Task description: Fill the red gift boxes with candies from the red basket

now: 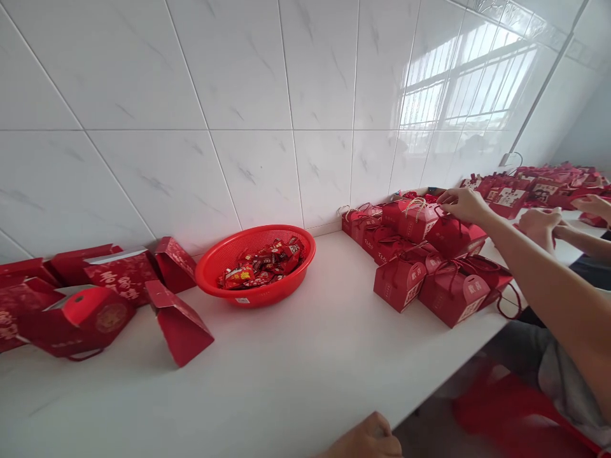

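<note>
At the bottom edge, only part of my left hand [365, 440] shows, its fingers curled closed over the white table [267, 394]. Anything inside the curl is hidden. My right hand is out of the picture. Beyond my hand, an oval red plastic basket [210, 287] holds a heap of small red-wrapped packets [267, 264]. To its left stand several red paper gift boxes, among them a folded one [186, 327] near the basket and a wider one with a cord handle [79, 321].
Red handled boxes [451, 292] crowd the right side. A co-worker's hand [463, 202] reaches across to their tops; other people's hands [539, 226] work farther along. More red boxes [508, 197] line the tiled wall [252, 76]. Below the table edge is a blurred red stool [510, 407].
</note>
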Tool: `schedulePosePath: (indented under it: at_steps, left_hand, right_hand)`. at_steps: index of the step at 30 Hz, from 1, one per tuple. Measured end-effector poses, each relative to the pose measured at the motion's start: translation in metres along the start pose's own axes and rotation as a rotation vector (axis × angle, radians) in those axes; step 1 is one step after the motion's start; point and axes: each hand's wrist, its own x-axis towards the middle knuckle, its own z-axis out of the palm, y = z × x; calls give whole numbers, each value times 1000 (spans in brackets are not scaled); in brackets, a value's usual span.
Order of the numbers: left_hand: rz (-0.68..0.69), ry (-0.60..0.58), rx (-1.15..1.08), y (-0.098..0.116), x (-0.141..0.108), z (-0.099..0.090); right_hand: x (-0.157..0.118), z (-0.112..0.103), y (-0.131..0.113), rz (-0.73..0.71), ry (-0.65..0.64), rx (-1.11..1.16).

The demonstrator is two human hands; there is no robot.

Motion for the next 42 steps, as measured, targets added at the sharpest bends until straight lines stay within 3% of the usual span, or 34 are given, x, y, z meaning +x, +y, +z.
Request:
schedulePosePath:
  at_steps: [9,17,22,28,35,42]
  left_hand:
    - [-17,63,-80,0,-4,9]
    - [-5,56,-102,-3,-7,-11]
    - [-11,50,-105,-3,-4,-15]
    - [-15,60,-144,-3,-6,-16]
    - [-34,52,-182,0,-5,1]
    - [-57,110,-192,1,-6,-10]
  right_hand:
    - [-10,-11,-3,6,-66,-48]
    - [-14,-24,-8,24,234,-89]
    - [-6,-23,-14,5,310,-52]
    - [6,-2,-11,-47,220,-80]
    - [1,33,3,-77,124,-126]
    - [0,36,5,-108,102,-278]
